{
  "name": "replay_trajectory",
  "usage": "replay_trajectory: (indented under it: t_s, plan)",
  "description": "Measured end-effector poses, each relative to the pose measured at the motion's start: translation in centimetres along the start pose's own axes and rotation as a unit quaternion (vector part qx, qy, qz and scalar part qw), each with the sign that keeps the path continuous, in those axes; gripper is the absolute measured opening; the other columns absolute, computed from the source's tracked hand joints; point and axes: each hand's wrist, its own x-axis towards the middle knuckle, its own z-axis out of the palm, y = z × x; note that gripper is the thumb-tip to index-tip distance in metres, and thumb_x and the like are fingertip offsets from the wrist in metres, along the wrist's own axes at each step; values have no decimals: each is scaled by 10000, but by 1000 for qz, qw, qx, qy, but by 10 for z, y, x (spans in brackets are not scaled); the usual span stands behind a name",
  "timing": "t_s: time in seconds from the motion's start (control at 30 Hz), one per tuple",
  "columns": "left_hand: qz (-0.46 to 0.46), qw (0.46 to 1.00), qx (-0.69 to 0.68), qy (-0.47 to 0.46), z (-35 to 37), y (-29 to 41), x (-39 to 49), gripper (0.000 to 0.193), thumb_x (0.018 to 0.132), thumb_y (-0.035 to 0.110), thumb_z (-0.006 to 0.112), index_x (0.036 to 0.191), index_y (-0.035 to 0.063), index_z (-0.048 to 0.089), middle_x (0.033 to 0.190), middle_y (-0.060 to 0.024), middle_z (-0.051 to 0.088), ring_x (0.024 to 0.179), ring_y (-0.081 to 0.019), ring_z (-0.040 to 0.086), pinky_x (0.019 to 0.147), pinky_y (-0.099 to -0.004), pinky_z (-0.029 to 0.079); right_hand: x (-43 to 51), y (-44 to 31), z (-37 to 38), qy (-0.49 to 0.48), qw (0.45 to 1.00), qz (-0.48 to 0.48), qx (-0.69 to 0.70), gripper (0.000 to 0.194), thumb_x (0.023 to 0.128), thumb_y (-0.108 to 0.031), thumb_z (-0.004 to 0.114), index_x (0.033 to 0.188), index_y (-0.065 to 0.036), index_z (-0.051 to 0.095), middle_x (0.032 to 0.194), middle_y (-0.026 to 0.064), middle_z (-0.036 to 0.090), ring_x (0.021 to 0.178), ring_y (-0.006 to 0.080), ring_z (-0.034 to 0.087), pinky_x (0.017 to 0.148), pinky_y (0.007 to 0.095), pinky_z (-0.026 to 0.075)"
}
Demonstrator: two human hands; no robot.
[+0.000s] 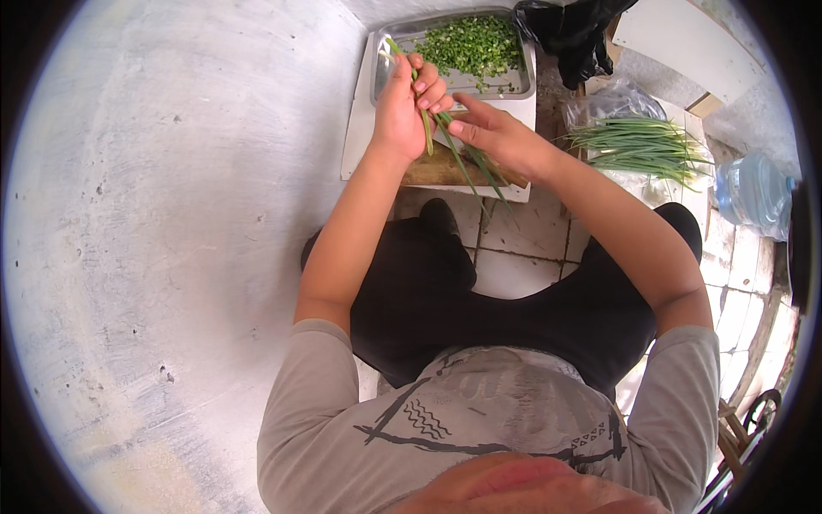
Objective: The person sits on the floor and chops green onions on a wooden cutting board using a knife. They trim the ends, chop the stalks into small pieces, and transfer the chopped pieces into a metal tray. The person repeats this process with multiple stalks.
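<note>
My left hand (pixel 411 106) is closed around a few spring onions (pixel 457 151), raised over the near edge of the metal tray. Their pale ends stick out above the fist, and the green leaves hang down to the right. Beside the leaves is my right hand (pixel 498 135), its thumb and index finger spread. Whether it touches the leaves is hard to tell, and its other fingers are mostly hidden. Below the hands lies a wooden cutting board (pixel 427 168), partly covered by the forearm and leaves. Chopped spring onion (pixel 478 48) is heaped in the metal tray (pixel 392 38).
On the right, a bunch of spring onions (pixel 642 148) lies on plastic, with a clear plastic bag (pixel 620 103) behind it. A large blue water bottle (pixel 751 193) stands farther right. A black plastic bag (pixel 568 38) is beside the tray. The pale wall (pixel 192 193) closes the left side.
</note>
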Motion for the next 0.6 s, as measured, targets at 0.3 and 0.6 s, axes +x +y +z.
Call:
replay_trajectory:
  t_s: [0.3, 0.6]
  plan:
    - [106, 980, -5, 171, -27, 34, 5, 301, 1189, 458, 456, 1160, 160, 490, 759, 60, 371, 588, -74, 283, 527, -255, 256, -8, 2, 18, -95, 985, 79, -122, 302, 1142, -300, 565, 1101, -4, 613, 827, 81, 653, 883, 253, 721, 813, 441, 553]
    - [67, 991, 62, 98, -24, 26, -1, 259, 1176, 428, 509, 1159, 171, 526, 839, 33, 430, 703, -108, 400, 637, -274, 369, -16, -23, -2, -24, 924, -104, -366, 276, 1081, -252, 619, 1258, -62, 712, 1071, 208, 767, 1023, 425, 724, 898, 514, 560]
